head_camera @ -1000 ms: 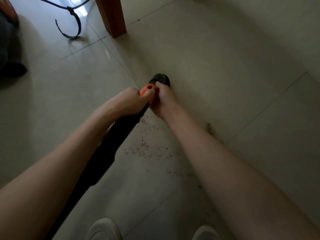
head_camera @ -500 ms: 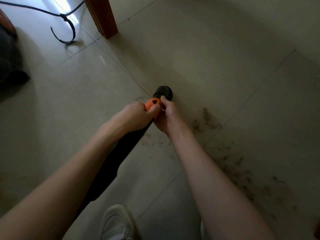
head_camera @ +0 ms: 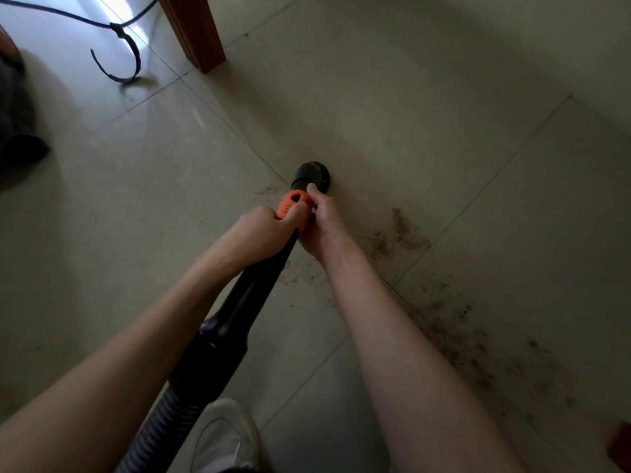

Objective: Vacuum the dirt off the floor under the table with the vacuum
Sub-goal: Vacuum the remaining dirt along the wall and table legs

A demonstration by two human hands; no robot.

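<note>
I hold a black vacuum wand (head_camera: 239, 315) with an orange collar (head_camera: 293, 203) and a round black nozzle (head_camera: 311, 175) that rests on the tiled floor. My left hand (head_camera: 254, 238) grips the wand just behind the orange collar, thumb on the orange part. My right hand (head_camera: 319, 223) grips the wand from the right side, fingers curled at the nozzle's neck. Brown dirt (head_camera: 401, 233) lies scattered on the floor to the right of the nozzle, and a longer trail of dirt (head_camera: 478, 349) runs toward the lower right. A few specks (head_camera: 269, 190) sit left of the nozzle.
A wooden table leg (head_camera: 194, 32) stands at the top, behind the nozzle. A black power cord (head_camera: 126, 52) curls on the floor to its left. A dark object (head_camera: 17, 131) sits at the left edge. My white shoe (head_camera: 225, 438) is at the bottom, beside the ribbed hose (head_camera: 160, 425).
The view has shifted so more dirt shows on the right. The nozzle has moved up and away from the first dirt patch. Both hands keep the same grip on the wand.
</note>
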